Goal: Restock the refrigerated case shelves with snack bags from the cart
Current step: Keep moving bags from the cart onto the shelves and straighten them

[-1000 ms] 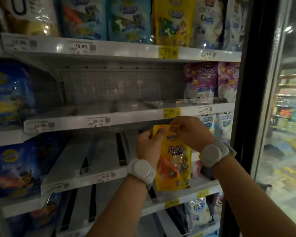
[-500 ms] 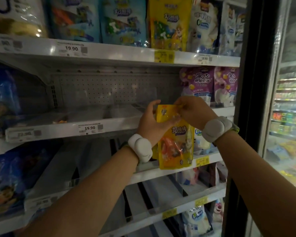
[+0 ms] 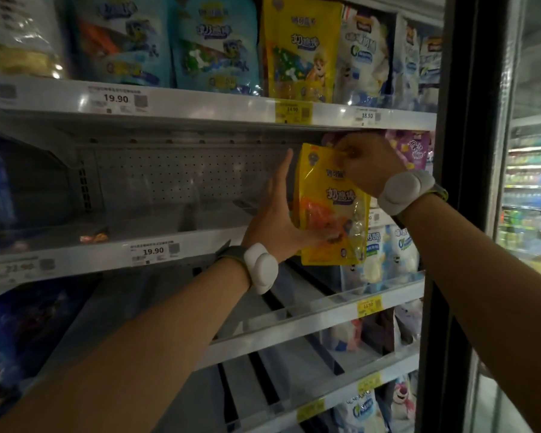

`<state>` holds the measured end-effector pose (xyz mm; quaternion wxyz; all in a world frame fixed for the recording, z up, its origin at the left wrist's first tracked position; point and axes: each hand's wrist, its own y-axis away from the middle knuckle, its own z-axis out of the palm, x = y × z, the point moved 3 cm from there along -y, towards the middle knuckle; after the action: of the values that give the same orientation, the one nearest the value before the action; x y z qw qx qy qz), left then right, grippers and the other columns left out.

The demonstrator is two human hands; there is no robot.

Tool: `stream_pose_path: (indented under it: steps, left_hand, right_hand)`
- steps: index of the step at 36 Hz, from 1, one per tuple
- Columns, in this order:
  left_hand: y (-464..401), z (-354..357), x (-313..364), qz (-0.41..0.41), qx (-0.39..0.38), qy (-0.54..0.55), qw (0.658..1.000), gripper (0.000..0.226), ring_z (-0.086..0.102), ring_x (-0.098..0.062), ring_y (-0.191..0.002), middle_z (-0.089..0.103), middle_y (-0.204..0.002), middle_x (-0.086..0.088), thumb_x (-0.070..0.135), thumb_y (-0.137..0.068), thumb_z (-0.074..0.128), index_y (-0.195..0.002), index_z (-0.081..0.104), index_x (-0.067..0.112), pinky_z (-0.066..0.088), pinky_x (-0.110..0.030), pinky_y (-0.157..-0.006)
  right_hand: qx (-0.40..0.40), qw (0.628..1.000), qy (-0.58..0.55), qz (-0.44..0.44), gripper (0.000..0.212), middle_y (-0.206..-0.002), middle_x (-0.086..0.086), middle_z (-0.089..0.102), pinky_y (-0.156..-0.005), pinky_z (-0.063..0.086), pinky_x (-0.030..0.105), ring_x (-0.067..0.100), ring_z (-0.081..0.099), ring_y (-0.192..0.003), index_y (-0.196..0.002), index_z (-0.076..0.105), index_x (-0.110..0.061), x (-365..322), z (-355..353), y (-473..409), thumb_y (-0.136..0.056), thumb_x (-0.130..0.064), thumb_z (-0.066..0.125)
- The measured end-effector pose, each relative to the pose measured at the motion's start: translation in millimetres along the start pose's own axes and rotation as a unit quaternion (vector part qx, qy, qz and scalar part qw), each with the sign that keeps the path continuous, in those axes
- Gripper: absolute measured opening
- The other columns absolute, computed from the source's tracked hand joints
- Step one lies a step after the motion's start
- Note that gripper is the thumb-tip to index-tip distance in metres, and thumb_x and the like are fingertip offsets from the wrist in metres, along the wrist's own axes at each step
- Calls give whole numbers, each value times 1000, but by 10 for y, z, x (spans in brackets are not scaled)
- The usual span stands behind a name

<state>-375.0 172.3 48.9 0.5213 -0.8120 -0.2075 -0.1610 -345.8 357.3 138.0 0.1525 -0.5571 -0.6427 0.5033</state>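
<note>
Your two forearms reach up from the bottom of the frame; each wrist carries a white band, and the elbows are cut off below. Your left hand (image 3: 277, 214) has its fingers straight and spread, the palm against the lower left edge of the yellow snack bag (image 3: 331, 210); your right hand (image 3: 367, 164) is curled over the bag's top corner, pinching the seal. The bag hangs upright in front of the middle shelf (image 3: 181, 245), level with its open right-hand bay and not yet resting on it.

Judge the pouch as light, soft and glossy; the film will crinkle and may slide under a flat palm, so take it by the stiff top seal and steady the bottom gusset. Its contents read only as orange shapes behind the clear window.

Further back, the perforated rear wall (image 3: 185, 179) is dim; purple bags (image 3: 414, 148) sit half hidden behind your right hand; the cart is not in view.
</note>
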Motion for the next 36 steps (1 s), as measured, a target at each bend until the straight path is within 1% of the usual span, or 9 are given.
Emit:
stream_pose_path:
  steps: [2,3,5,9,12,17,22,27,36]
  left_hand:
    - [-55,4,-8,23,-15,-19,999,133,37,-8,-136,24,-158,7,54,-57,92,-150,-3,56,47,-34,-103]
    - [-90,10,-13,38,-21,-35,998,132,37,-4,-131,26,-156,6,53,-59,92,-152,-1,53,44,-24,-97]
    - [-139,14,-2,64,-30,-57,996,128,35,-1,-128,30,-151,6,53,-61,91,-153,3,50,36,-19,-94]
    - [-255,45,-37,85,-41,-74,993,121,39,-10,-133,33,-148,5,57,-64,88,-154,9,48,42,-38,-107]
    - [-328,62,-53,88,-43,-87,991,116,40,-15,-135,32,-149,6,63,-63,85,-153,13,47,44,-48,-108]
    - [-462,84,3,93,-44,-96,990,113,42,-12,-133,33,-149,8,61,-63,86,-151,17,49,43,-38,-106]
    - [-605,97,1,93,-49,-98,990,111,43,-17,-135,31,-153,6,68,-60,83,-148,17,56,47,-49,-105]
    - [-712,112,6,101,-41,-103,989,106,44,-17,-135,33,-153,8,67,-63,83,-146,19,57,48,-47,-104]
    - [-882,32,-25,95,-18,-139,985,105,54,-18,-125,37,-149,8,68,-56,85,-141,23,61,52,-44,-98]
  right_hand:
    - [8,1000,9,6,18,-106,1,67,-79,46,28,19,60,-97,-104,70,-22,2,-41,-57,-88,-20,62]
    - [7,1000,12,5,18,-106,2,66,-78,44,25,18,58,-95,-105,70,-22,4,-56,-96,-89,-20,61]
    - [1,1000,25,1,18,-105,4,64,-76,42,24,18,56,-93,-106,70,-18,-21,-93,-151,-91,-19,61]
    - [6,998,58,-10,22,-119,10,63,-83,43,26,26,58,-107,-111,70,-16,-52,-160,-286,-91,-16,59]
    - [4,997,76,-20,22,-118,8,64,-85,43,28,27,58,-109,-110,70,-16,-94,-179,-363,-91,-15,58]
    - [-4,996,83,-28,23,-115,7,66,-82,47,30,25,60,-104,-108,70,-16,-147,-218,-520,-91,-13,56]
    - [7,995,93,-41,23,-122,9,63,-81,44,29,28,58,-111,-111,69,-16,-197,-223,-648,-91,-15,58]
    - [36,994,89,-52,27,-123,8,63,-82,42,26,26,58,-112,-117,67,-17,-255,-254,-726,-92,-21,59]
    - [58,992,97,-57,27,-126,9,62,-89,50,41,32,58,-111,-119,65,-17,-304,-241,-812,-95,-26,57]
